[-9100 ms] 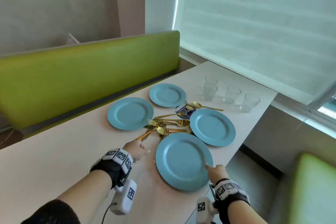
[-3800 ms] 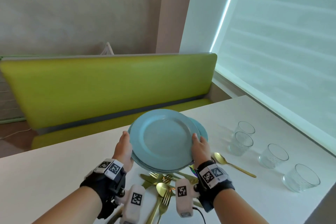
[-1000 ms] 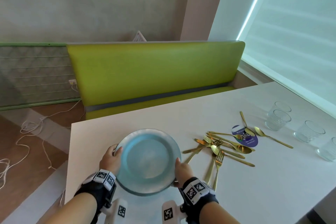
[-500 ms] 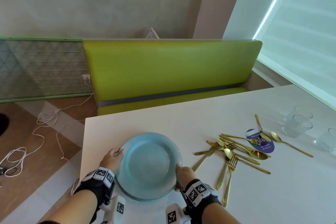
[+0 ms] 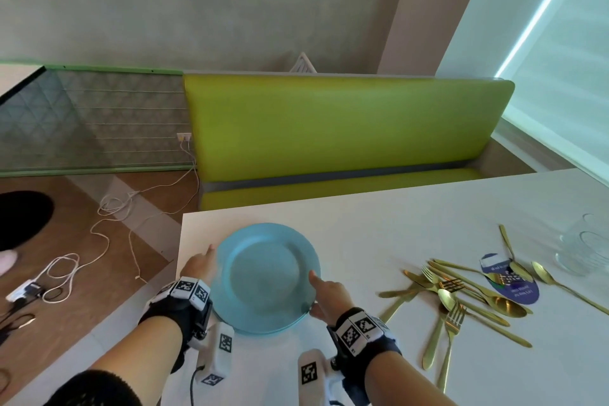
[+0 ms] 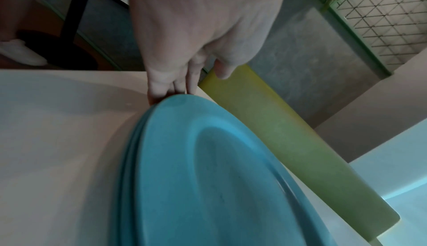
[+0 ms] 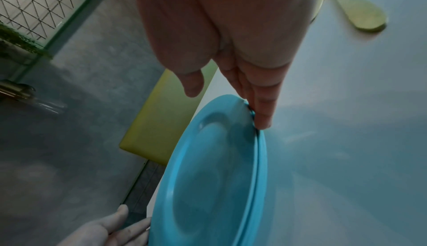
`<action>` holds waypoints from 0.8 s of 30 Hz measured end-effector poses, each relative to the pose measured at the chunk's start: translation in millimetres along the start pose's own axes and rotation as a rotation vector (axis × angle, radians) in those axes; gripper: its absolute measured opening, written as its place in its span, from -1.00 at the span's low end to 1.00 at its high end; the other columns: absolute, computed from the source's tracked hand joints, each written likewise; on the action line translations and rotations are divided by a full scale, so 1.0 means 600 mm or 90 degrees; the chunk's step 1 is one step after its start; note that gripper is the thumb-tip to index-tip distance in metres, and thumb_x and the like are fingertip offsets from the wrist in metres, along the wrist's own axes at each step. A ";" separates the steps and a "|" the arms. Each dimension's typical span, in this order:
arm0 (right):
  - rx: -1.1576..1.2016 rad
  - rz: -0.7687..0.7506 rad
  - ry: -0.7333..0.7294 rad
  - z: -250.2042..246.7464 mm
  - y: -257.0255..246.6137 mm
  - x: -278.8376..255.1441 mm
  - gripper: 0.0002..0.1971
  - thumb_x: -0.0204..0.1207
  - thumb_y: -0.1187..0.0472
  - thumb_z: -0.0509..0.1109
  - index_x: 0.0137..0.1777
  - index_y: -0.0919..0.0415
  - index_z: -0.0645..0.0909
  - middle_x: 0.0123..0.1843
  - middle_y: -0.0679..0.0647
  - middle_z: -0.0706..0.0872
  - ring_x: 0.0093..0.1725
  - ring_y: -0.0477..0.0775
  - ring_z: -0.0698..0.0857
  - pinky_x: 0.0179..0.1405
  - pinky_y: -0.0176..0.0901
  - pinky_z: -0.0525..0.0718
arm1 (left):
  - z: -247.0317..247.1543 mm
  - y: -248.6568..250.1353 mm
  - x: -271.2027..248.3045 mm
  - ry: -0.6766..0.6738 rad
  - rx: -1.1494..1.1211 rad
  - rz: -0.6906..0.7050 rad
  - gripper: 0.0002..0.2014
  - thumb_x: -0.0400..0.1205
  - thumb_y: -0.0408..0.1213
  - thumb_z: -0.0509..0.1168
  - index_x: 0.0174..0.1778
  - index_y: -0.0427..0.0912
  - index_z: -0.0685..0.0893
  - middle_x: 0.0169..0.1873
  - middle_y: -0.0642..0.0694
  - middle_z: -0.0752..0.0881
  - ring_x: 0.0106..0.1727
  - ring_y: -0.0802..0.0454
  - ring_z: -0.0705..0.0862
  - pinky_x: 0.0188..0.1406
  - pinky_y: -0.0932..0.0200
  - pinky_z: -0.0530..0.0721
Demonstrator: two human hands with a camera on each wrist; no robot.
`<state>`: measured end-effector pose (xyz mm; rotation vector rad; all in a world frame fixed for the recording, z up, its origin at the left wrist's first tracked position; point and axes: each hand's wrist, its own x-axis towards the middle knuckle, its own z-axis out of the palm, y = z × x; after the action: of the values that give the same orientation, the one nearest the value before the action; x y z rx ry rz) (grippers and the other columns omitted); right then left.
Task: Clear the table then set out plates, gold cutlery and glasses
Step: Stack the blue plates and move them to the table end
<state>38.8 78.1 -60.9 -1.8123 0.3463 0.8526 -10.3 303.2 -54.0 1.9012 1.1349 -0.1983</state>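
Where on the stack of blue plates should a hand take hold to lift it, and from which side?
Grip the stack of blue plates at its rim, from the left and right sides together. It lies flat on the table, wide and shallow, so only the overhanging rim lets fingertips slip under. The left hand and right hand already sit there.

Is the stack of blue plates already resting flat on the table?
Yes, flat. The stack of blue plates lies level on the table, with fingers touching its rim.
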 end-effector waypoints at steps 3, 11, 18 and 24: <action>0.017 -0.028 -0.013 0.018 -0.012 0.015 -0.58 0.57 -0.14 0.26 -0.11 0.28 0.56 0.10 0.30 0.67 0.19 0.32 0.69 0.16 0.13 0.70 | -0.011 0.000 0.008 0.011 -0.031 -0.005 -0.38 0.77 -0.02 -0.12 0.25 -0.54 0.58 0.32 -0.50 0.56 0.37 -0.33 0.53 0.23 0.06 0.44; 0.166 0.006 -0.008 0.037 -0.023 0.036 -0.37 0.42 -0.20 0.41 0.28 0.31 0.49 0.26 0.21 0.64 0.22 0.26 0.65 0.10 0.09 0.69 | -0.018 -0.003 0.022 0.033 -0.166 -0.026 -0.36 0.76 0.02 -0.10 0.28 -0.54 0.57 0.32 -0.50 0.57 0.36 -0.34 0.53 0.25 0.03 0.43; 0.240 0.004 -0.037 0.041 -0.032 0.046 -0.33 0.43 -0.14 0.45 0.39 0.30 0.44 0.32 0.22 0.61 0.22 0.23 0.67 -0.18 -0.08 0.68 | 0.002 -0.048 0.105 0.022 -0.355 -0.056 -0.17 0.42 0.45 0.12 0.12 -0.32 0.65 0.18 -0.35 0.70 0.25 -0.30 0.66 0.39 -0.22 0.54; 0.195 0.017 -0.046 0.035 -0.033 0.045 -0.28 0.42 -0.18 0.43 0.45 0.27 0.39 0.39 0.16 0.56 0.30 0.18 0.60 -0.02 -0.11 0.58 | 0.042 -0.106 0.216 0.001 -0.333 -0.063 0.23 -0.02 0.74 0.07 0.34 -0.17 0.61 0.31 -0.23 0.67 0.33 -0.22 0.64 0.43 -0.20 0.50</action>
<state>61.5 109.2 -69.9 -1.4929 0.4309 0.8327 21.3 377.9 -175.7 1.3846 1.1486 0.0462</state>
